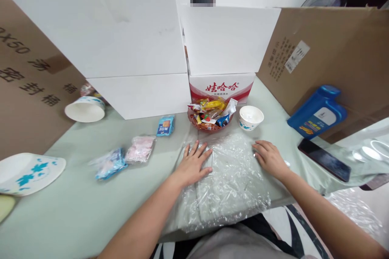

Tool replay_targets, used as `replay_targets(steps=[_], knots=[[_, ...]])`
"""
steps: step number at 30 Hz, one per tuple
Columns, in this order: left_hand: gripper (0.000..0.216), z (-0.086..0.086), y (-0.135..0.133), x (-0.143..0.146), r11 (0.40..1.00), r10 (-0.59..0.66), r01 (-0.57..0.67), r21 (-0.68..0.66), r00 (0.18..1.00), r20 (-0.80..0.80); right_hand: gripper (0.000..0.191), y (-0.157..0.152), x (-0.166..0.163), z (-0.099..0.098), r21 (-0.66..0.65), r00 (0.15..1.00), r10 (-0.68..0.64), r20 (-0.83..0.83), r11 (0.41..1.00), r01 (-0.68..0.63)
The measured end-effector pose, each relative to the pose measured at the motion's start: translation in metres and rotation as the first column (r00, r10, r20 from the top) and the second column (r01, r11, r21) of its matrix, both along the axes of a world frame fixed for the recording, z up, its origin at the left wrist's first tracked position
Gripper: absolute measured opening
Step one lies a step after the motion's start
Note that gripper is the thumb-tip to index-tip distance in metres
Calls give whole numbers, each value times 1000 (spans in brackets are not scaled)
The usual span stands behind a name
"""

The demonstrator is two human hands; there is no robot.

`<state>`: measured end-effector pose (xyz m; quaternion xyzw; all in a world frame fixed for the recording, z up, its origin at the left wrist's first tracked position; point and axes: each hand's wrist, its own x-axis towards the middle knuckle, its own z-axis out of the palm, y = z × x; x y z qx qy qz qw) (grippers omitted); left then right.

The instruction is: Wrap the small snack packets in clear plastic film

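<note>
A stack of clear plastic bags lies on the pale green table right in front of me. My left hand rests flat on its left edge with the fingers spread. My right hand lies palm down on its right edge, fingers bent loosely and holding nothing. Just beyond the plastic stands a red bowl of wrapped snacks, and a small white paper bowl sits to its right.
Three small snack packets, one blue, one pink and one blue-and-clear, lie to the left. A paper cup on its side and a paper plate are further left. A blue bottle and a phone are on the right. White and brown cardboard boxes wall the table.
</note>
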<state>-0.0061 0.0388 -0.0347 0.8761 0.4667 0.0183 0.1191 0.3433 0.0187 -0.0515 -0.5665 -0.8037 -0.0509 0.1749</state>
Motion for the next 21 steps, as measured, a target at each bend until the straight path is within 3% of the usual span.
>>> replay_targets(steps=[3,5,8,10,12,13,17,19,21], knots=[[64,1,0,1,1000,7,-7,0,1000,-8,34,-8,23,-3,91,993,-96,-68,991,102],[64,1,0,2,1000,8,-8,4,1000,-13,33,-18,26,7,116,987,-76,-138,989,92],[63,3,1,5,1000,7,-7,24,1000,-27,41,-43,12,29,-27,960,203,-192,977,-212],[61,7,1,6,999,10,-8,46,999,-41,62,-61,-1,38,-212,895,409,-179,872,-441],[57,14,-1,5,997,10,-6,82,999,-48,80,-76,-10,37,-357,847,512,-141,772,-526],[54,18,-4,4,994,10,-5,109,999,-45,83,-82,-12,33,-396,843,525,-118,754,-525],[35,37,-27,-10,977,-68,59,204,997,36,76,-95,-10,10,-394,869,492,-40,792,-466],[30,43,-46,-20,969,-194,174,176,976,101,73,-99,-7,4,-358,876,483,-9,816,-454],[44,44,-67,-30,939,-341,328,106,929,145,66,-102,-5,3,-315,875,484,7,832,-457]])
